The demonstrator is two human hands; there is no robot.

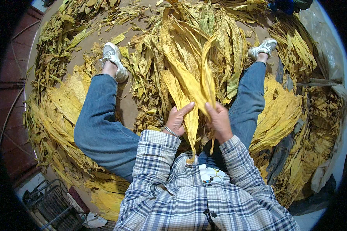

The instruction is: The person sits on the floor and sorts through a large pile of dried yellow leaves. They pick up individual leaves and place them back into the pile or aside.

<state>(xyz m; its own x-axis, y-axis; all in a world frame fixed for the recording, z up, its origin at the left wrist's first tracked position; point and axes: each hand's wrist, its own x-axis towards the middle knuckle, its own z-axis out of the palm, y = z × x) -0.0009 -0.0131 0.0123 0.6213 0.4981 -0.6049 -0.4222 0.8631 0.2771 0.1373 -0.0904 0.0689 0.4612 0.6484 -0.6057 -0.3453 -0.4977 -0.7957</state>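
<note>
In the middle of the view, my left hand (177, 119) is closed on a long yellow dried leaf (176, 87), its thumb lying over it and the tip hanging below. Just to its right my right hand (219, 120) grips another yellow leaf (207, 69), which is slightly blurred and stands up above the fingers. The two leaves overlap over a large heap of crinkled yellow and greenish leaves (150, 46) between my legs.
Stacks of flatter yellow leaves lie outside my left leg (100, 115) and right leg (246, 96). Clear plastic sheeting (324, 42) borders the right side. A dark metal-framed item (50, 204) stands at the lower left, beside reddish panels (15, 57).
</note>
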